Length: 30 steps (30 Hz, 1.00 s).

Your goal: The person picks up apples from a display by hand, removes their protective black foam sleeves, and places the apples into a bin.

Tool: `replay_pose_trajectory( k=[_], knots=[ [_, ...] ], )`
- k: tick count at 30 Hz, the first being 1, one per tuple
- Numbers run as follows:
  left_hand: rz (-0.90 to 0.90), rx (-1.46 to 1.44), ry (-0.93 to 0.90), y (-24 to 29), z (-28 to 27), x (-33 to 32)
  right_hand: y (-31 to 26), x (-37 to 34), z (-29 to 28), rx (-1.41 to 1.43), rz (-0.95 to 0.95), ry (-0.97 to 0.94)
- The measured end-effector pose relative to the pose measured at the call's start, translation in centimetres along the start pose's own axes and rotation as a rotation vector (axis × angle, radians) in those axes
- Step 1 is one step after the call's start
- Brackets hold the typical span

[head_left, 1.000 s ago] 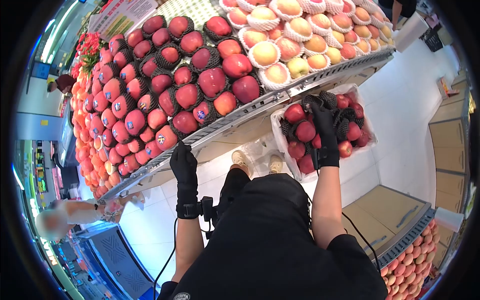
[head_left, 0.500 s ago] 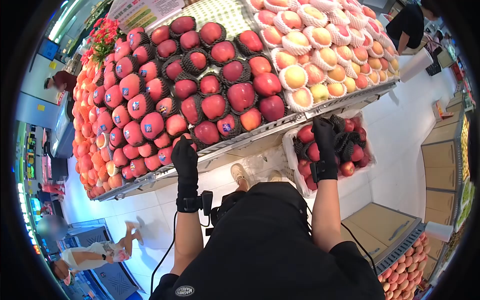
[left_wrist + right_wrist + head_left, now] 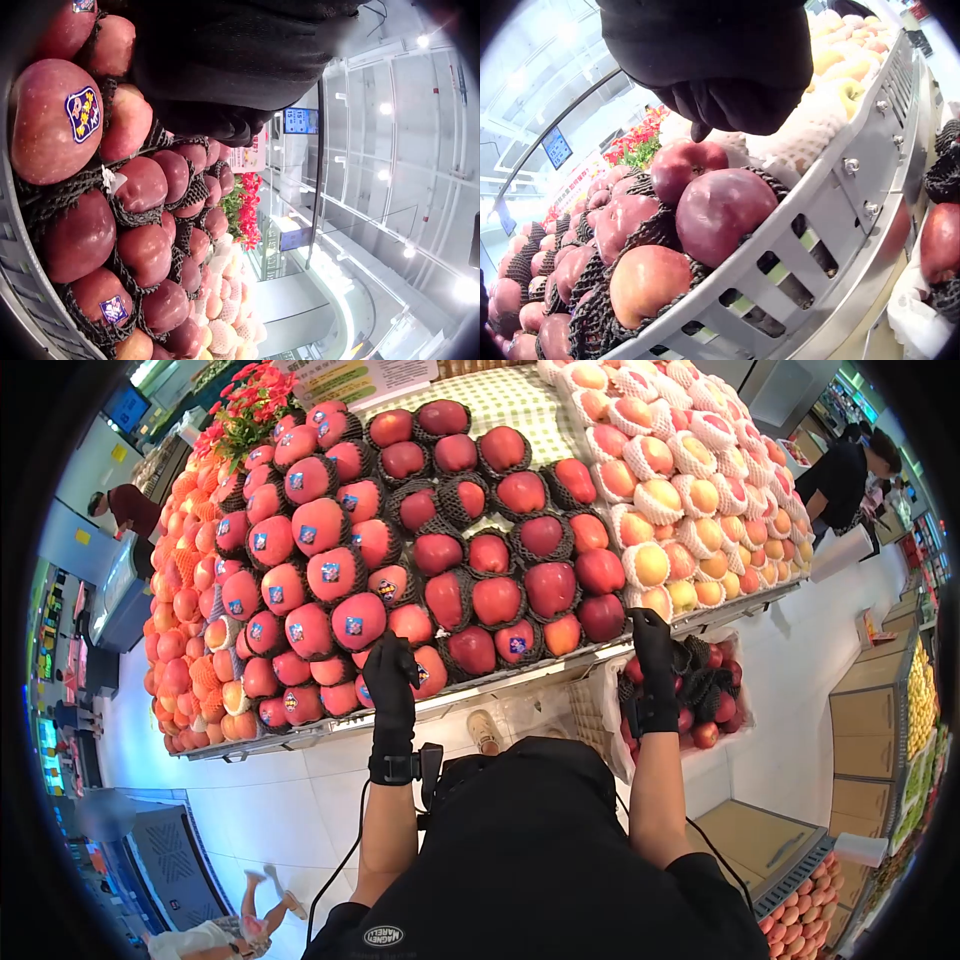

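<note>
My black-gloved left hand [image 3: 388, 682] is over the front edge of the display, its fingers loosely curled beside a stickered red apple [image 3: 359, 622]. In the left wrist view that dark glove [image 3: 217, 67] covers part of the apples, and no fruit shows in it. My right hand [image 3: 654, 660], also gloved, is raised at the front rail near a dark red apple [image 3: 601, 618]. Seen from the right wrist, the glove [image 3: 720, 82] has its fingers bent loosely above two dark apples [image 3: 724, 217], with nothing visible in them. Black foam nets [image 3: 660, 225] surround many apples.
A slotted grey rail [image 3: 780, 277] borders the display. Pale fruits in white foam nets [image 3: 658, 498] are piled at the right. Below the rail stands a lined box [image 3: 620, 760] with red apples and black nets. Another person [image 3: 845, 485] stands at the far right.
My right hand has risen out of the apple box to the display rail. My left hand has moved forward over the front apples. The view has shifted toward the display.
</note>
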<state>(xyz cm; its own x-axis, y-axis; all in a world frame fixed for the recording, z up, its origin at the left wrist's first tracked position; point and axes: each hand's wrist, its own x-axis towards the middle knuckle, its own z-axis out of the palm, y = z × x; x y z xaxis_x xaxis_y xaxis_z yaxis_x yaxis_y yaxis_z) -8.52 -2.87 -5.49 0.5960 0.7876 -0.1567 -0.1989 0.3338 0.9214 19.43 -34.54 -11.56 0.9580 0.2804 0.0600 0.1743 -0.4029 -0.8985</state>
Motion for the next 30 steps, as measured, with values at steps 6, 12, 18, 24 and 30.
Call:
replay_pose_trajectory(
  k=[6, 12, 18, 24, 30],
  knots=[
    [0.082, -0.16, -0.068, -0.1, -2.8, 2.3, -0.9, 1.0, 3.7, 0.158, 0.153, -0.015],
    [0.05, -0.126, -0.121, 0.2, -3.2, 3.2, -1.7, 0.1, 7.1, 0.125, 0.107, 0.038],
    [0.014, -0.147, -0.188, -0.1, -3.5, 4.6, -2.9, 0.5, 7.6, 0.17, 0.141, 0.035],
    [0.056, -0.125, -0.104, 0.4, -2.9, 4.9, -4.1, 5.0, 8.3, 0.139, -0.058, -0.026],
    [0.07, -0.077, -0.066, 2.1, -0.9, 4.8, -10.5, 7.0, 8.3, 0.179, 0.082, -0.132]
  ],
)
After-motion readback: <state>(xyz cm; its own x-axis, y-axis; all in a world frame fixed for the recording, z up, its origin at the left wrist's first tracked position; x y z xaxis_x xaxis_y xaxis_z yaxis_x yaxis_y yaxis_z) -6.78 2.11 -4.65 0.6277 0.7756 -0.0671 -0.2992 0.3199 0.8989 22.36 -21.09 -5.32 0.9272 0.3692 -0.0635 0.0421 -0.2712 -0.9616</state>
